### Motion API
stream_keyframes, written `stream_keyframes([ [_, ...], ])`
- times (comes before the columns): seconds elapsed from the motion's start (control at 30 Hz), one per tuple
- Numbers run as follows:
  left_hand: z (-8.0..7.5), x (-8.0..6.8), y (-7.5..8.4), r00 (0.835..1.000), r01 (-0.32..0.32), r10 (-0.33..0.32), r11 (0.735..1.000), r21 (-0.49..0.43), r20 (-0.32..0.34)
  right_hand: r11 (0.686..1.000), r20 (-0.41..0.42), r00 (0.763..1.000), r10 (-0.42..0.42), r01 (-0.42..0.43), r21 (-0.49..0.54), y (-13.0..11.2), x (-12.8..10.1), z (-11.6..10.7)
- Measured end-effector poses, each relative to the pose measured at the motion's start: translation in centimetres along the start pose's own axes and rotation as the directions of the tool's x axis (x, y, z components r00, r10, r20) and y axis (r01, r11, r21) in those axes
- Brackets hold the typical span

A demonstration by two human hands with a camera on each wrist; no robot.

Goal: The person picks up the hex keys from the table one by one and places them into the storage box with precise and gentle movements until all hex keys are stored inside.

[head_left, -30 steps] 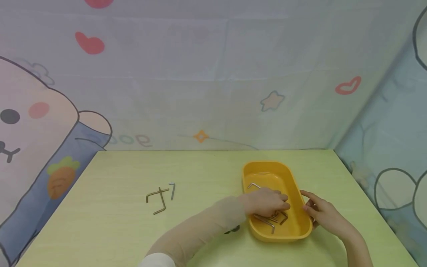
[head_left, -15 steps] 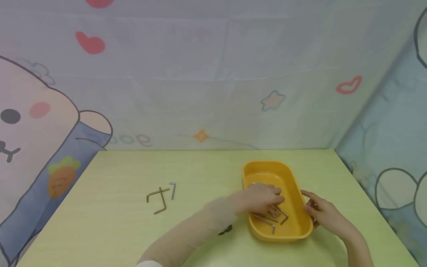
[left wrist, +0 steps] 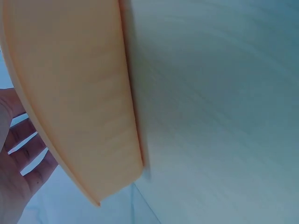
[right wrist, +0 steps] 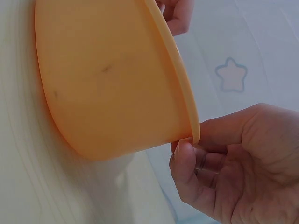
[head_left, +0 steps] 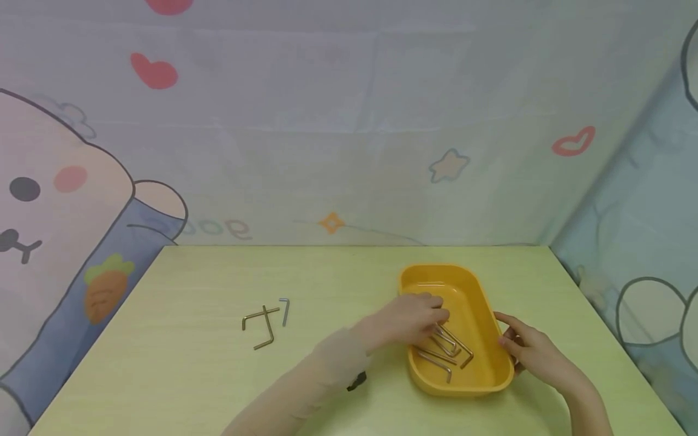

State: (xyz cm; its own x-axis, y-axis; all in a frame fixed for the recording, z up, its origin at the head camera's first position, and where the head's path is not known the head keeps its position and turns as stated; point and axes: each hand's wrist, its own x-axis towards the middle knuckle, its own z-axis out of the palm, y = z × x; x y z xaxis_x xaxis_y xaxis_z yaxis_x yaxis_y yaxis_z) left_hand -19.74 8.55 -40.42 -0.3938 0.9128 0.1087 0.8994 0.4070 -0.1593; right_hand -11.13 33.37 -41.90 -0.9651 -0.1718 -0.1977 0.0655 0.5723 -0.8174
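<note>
Hex keys: heaped in yellow tray, surface's 4 o'clock. Left hand grip curls among them; what it grasps, cannot tell. Right hand pinches tray rim. Step: picking out; next needs clean lift toward three keys at 9 o'clock.

The head view looks forward and down across the counter from six o'clock. Both wrist views sit very close, sharing the yellow tray from opposite sides.
</note>
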Motion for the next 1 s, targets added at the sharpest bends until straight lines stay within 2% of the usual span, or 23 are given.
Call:
stream_keyframes([
  [0.17,0.1,-1.0,-0.2,0.999,0.034,-0.034,0.999,-0.017,-0.023,1.0,0.003,1.0,-0.002,0.002,-0.002,0.0,0.0,0.1],
  [0.43,0.0,-2.5,-0.7,0.985,0.039,-0.039,0.999,-0.002,-0.168,1.0,-0.002,1.0,-0.012,0.012,-0.016,0.0,0.1,0.0],
  [0.6,0.0,-3.3,-1.0,0.973,0.061,-0.063,0.998,-0.016,-0.222,1.0,-0.005,1.0,-0.019,0.019,-0.023,0.0,0.2,0.0],
  [0.77,-0.1,-4.1,-1.2,0.957,0.093,-0.097,0.995,-0.027,-0.273,1.0,-0.005,1.0,-0.012,0.012,-0.014,0.1,0.1,0.0],
  [1.0,-0.4,-5.5,-1.9,0.921,0.168,-0.187,0.982,-0.083,-0.341,1.0,-0.003,1.0,-0.011,0.011,-0.018,0.2,0.1,0.0],
])
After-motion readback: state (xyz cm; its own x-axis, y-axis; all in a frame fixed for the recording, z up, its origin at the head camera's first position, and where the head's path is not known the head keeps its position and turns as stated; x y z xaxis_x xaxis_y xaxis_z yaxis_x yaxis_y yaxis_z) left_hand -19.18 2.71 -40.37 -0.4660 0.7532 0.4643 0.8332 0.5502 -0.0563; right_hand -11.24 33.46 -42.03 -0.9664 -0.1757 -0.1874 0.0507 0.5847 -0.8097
